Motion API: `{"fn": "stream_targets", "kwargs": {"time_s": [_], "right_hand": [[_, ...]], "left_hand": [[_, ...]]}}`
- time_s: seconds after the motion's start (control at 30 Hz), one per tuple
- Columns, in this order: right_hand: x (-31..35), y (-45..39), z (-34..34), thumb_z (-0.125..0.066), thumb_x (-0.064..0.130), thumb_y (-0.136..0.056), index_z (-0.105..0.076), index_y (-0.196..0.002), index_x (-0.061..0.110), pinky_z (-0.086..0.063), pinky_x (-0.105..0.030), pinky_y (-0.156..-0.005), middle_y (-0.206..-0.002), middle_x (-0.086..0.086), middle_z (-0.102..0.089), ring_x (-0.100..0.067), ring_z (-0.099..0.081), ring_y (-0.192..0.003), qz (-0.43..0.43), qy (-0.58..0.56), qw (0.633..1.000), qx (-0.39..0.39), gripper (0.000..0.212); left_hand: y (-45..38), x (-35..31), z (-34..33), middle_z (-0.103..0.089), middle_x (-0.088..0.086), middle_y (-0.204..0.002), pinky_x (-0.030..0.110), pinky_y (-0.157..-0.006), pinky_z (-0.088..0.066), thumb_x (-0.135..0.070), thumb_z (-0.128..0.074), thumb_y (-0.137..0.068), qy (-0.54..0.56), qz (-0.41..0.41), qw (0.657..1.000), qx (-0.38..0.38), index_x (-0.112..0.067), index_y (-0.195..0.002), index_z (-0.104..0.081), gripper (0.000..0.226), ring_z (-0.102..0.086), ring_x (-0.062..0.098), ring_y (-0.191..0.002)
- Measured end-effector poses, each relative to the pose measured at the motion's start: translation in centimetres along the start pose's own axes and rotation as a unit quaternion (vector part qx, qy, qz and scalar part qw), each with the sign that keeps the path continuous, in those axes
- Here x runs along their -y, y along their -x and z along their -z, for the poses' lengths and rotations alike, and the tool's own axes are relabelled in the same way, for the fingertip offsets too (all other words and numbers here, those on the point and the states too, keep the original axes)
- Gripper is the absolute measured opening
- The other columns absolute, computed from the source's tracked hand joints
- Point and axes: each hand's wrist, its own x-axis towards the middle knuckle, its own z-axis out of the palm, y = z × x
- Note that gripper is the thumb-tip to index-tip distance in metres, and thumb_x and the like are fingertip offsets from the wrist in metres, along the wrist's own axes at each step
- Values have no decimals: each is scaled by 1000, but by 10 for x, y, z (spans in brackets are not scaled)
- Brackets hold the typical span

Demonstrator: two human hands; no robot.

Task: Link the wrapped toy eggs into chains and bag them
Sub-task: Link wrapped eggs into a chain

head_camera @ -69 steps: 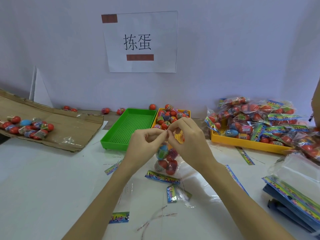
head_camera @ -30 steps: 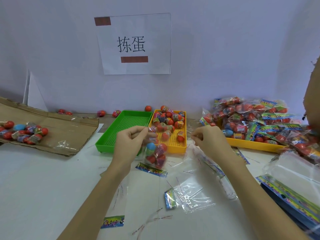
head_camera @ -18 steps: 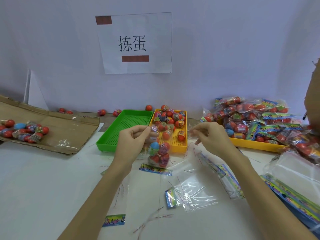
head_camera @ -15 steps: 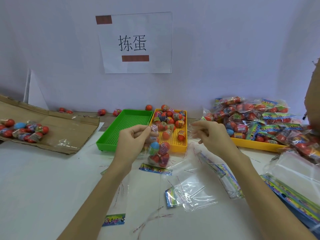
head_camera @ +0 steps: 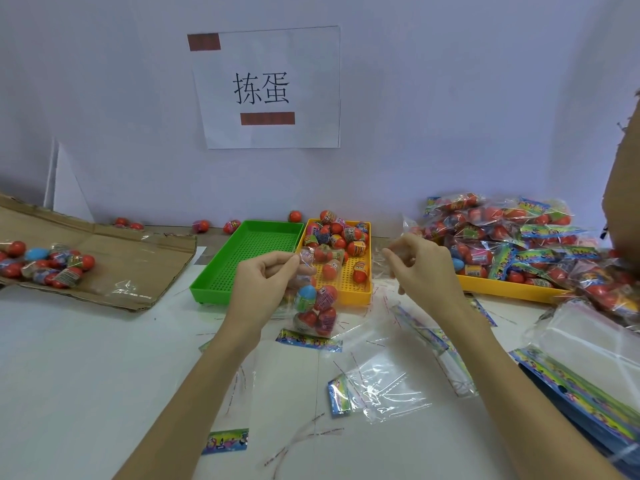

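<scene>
A white worktop (head_camera: 86, 375) fills the lower frame and meets a pale wall that carries a paper sign (head_camera: 270, 88) at upper centre. A flattened cardboard sheet (head_camera: 114, 258) with loose eggs lies at the left, a green tray (head_camera: 249, 258) and a yellow tray (head_camera: 346, 289) with eggs stand side by side at centre, and a pile of filled bags (head_camera: 512, 244) covers another yellow tray at the right. Empty clear bags (head_camera: 384, 386) lie on the worktop in the lower centre. The bag of eggs (head_camera: 315, 306) hangs at centre frame, in front of the yellow tray; its long axis is vertical, its mouth up, and its printed bottom edge reaches the worktop. The left hand (head_camera: 266, 282) is raised, and its grip pinches the mouth of the bag between thumb and fingertips. The right hand (head_camera: 422, 268) is lifted at the same height, apart from the bag, with curled fingers pinching a thin clear strip, which is hard to see.
</scene>
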Motion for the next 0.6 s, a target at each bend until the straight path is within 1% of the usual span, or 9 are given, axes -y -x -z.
{"fn": "stream_targets", "kwargs": {"time_s": [0.1, 0.17, 0.2, 0.27, 0.33, 0.37, 0.4, 0.47, 0.6], "right_hand": [[8, 0, -3, -62, 32, -102, -77, -92, 14, -51, -23, -68, -83, 5, -68, -11, -67, -68, 10, -50, 998, -30, 26], [18, 2, -4, -58, 35, -103, -77, -83, 19, -46, -16, -67, -73, 8, -69, -8, -66, -63, 16, -99, 995, -8, 32], [24, 4, -5, -59, 36, -103, -77, -84, 20, -45, -14, -61, -70, 8, -70, -8, -66, -60, 15, -145, 989, 23, 31], [36, 8, -9, -66, 41, -98, -78, -95, 23, -50, -18, -57, -80, 8, -74, -12, -69, -62, 14, -208, 973, 95, 22], [41, 11, -17, -74, 54, -86, -75, -105, 29, -58, -23, -64, -90, 13, -74, -9, -70, -74, 19, -178, 973, 144, 31], [43, 12, -20, -76, 58, -81, -73, -107, 31, -59, -22, -67, -92, 15, -73, -6, -70, -79, 18, -147, 977, 156, 38], [43, 12, -22, -78, 57, -79, -72, -108, 29, -59, -21, -70, -93, 16, -72, -5, -69, -81, 14, -123, 980, 159, 41], [41, 12, -23, -82, 43, -83, -73, -105, 22, -59, -21, -74, -91, 11, -74, -6, -70, -82, 0, -124, 980, 153, 31], [30, 9, -18, -76, 25, -92, -79, -94, 16, -55, -22, -62, -79, 3, -77, -11, -74, -74, -37, -183, 967, 172, 10]], "left_hand": [[0, 0, -1, -82, 2, -88, 19, -65, -59, -10, -63, -103, 2, 3, 1000, 3, -10, -100, -78, 16, -78, 17, -76], [1, -1, -1, -82, 4, -89, 20, -66, -59, -10, -62, -103, 12, 5, 1000, 8, -7, -104, -78, 16, -79, 18, -78], [1, -1, -1, -82, 5, -90, 20, -66, -59, -9, -62, -103, 16, 6, 1000, 10, -6, -105, -78, 17, -79, 19, -78], [2, -1, -1, -82, 6, -91, 20, -67, -59, -10, -62, -103, 18, 5, 1000, 12, -6, -106, -78, 17, -79, 20, -80], [2, -2, -1, -82, 6, -91, 20, -67, -60, -10, -62, -103, 21, 3, 1000, 15, -6, -107, -78, 17, -79, 20, -80], [2, -2, -1, -82, 6, -91, 21, -67, -60, -10, -62, -103, 24, 3, 1000, 16, -6, -107, -78, 17, -79, 20, -80], [1, -2, -1, -82, 6, -91, 21, -67, -60, -11, -62, -103, 25, 3, 1000, 17, -5, -107, -77, 17, -79, 20, -80], [1, -1, 0, -82, 5, -93, 25, -70, -62, -13, -61, -104, 20, 7, 1000, 23, -6, -108, -77, 18, -79, 20, -83], [-2, -1, 4, -82, 4, -101, 27, -78, -63, -18, -58, -106, 18, 38, 997, 63, -9, -112, -76, 21, -78, 22, -94]]}}
